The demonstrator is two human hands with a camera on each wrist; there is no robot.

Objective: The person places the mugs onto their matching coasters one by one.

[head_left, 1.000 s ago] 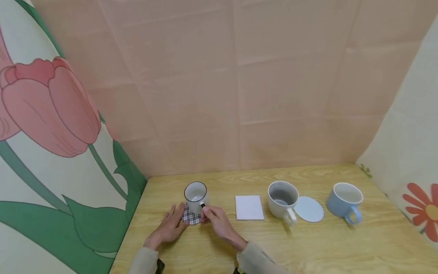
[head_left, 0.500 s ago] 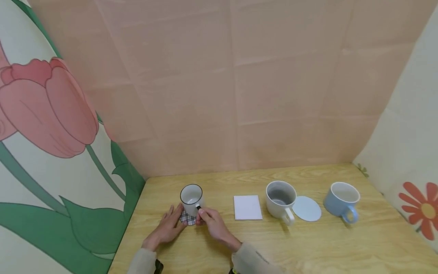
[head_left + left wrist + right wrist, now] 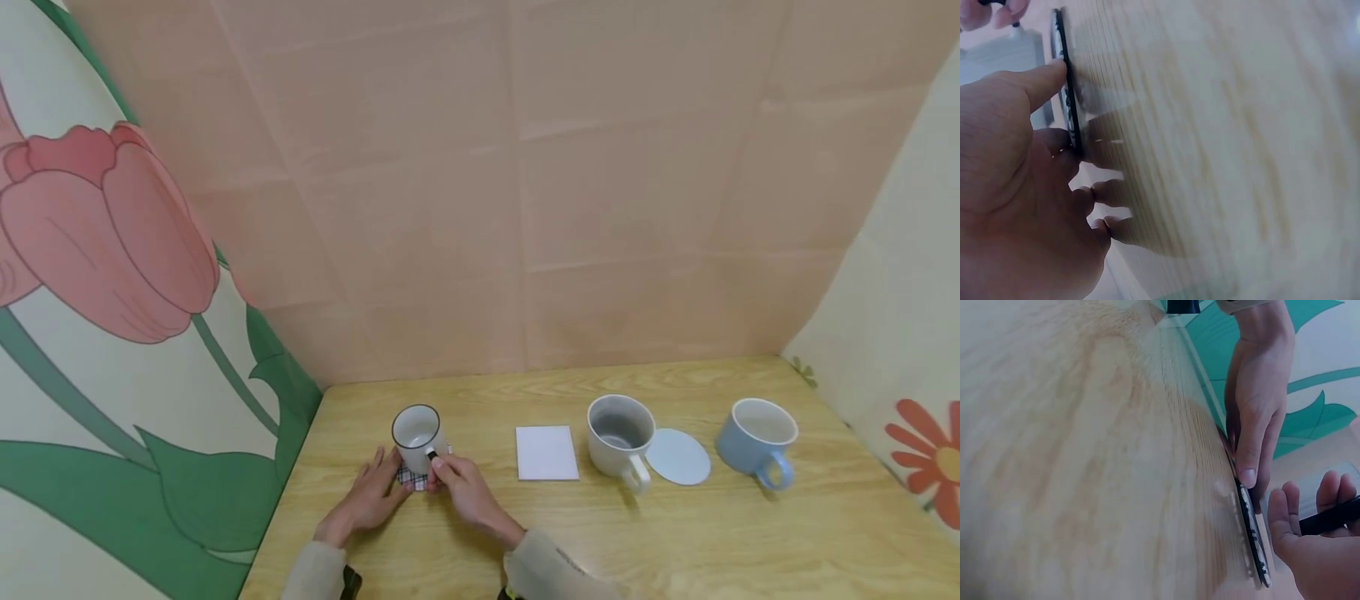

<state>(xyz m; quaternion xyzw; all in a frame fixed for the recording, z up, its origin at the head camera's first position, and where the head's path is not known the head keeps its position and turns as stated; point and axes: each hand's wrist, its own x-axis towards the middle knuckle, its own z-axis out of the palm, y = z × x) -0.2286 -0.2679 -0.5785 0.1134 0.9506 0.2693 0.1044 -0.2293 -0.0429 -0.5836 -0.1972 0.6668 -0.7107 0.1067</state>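
A white enamel mug (image 3: 420,446) with a dark rim stands upright over a black-and-white checked coaster (image 3: 410,477), hiding much of it. Whether its base touches the coaster I cannot tell. My right hand (image 3: 468,493) pinches the mug's black-topped handle between thumb and fingers; in the right wrist view, the right hand (image 3: 1325,556) has its fingers curled round the dark handle (image 3: 1335,515). My left hand (image 3: 367,493) lies spread on the table, its thumb and index finger touching the coaster's edge. In the left wrist view, the thumb touches the coaster (image 3: 1065,69) from one side.
To the right on the wooden table (image 3: 480,408) lie a square white coaster (image 3: 547,454) and a round pale coaster (image 3: 678,457). A wide white mug (image 3: 618,437) stands between them, beside the round one. A blue mug (image 3: 753,440) stands farther right. Printed cloths hang around the table.
My right hand has moved the mug slightly left and nearer, so it covers more of the checked coaster. The left hand has stayed in place.
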